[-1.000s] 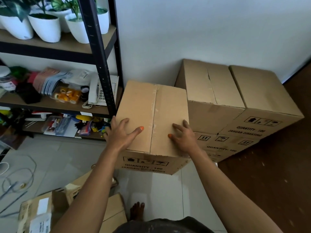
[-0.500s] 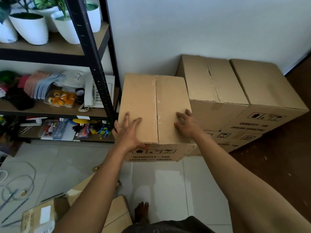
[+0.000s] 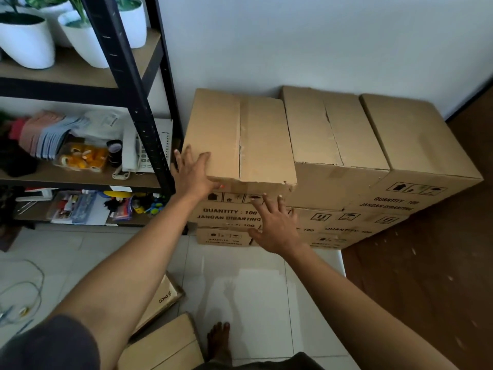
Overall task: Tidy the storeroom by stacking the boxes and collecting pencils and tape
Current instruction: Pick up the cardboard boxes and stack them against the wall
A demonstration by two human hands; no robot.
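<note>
The cardboard box (image 3: pixel 240 137) sat atop a stack against the wall, w/ its printed front facing me, just beside the taller box stacks (image 3: pixel 373 145) on the right and touching them. My left hand (image 3: pixel 193 174) lay at the box's near left top corner, fingers straight & spread, thumb over the front edge. My right hand (image 3: pixel 277 227) was spread flat in front of the printed face, fingers wide, holding nothing; can't tell if it touched the cardboard. Left of the box stood a black shelf rack (image 3: pixel 138 116) w/ white plant pots (image 3: pixel 26 41), tape rolls (image 3: pixel 82 157) & a phone (image 3: pixel 138 150). More flat boxes (image 3: pixel 165 345) lay on the tile floor (image 3: pixel 253 289) near my foot (image 3: pixel 218 340).
</note>
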